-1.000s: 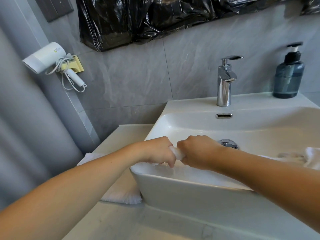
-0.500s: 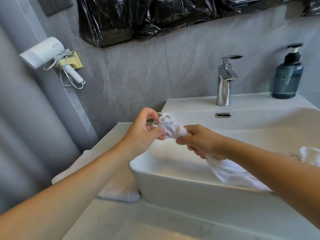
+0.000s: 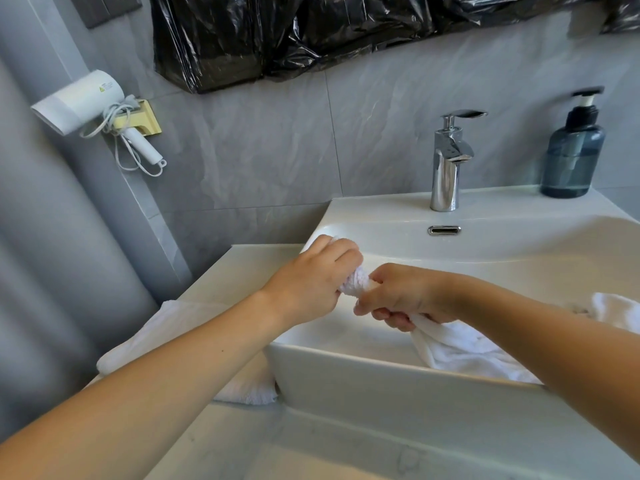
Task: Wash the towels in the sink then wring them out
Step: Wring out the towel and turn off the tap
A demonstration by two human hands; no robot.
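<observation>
- A chrome faucet (image 3: 448, 161) stands upright with its flat lever on top, against the grey tiled wall (image 3: 270, 147).
- A blue-tinted soap dispenser (image 3: 571, 150) with a black pump stands right of the faucet, well apart from it.
- A slotted chrome overflow (image 3: 444, 230) lies just below the faucet.
- Black plastic sheeting (image 3: 311, 32), crinkled and glossy, hangs on the wall above and left of the faucet.
- A white hair dryer (image 3: 81, 100) sits in a yellow holder (image 3: 145, 117) far left of the faucet, its white cord (image 3: 121, 157) looped beneath.
- A pale worktop (image 3: 249, 445) lies below the faucet.
</observation>
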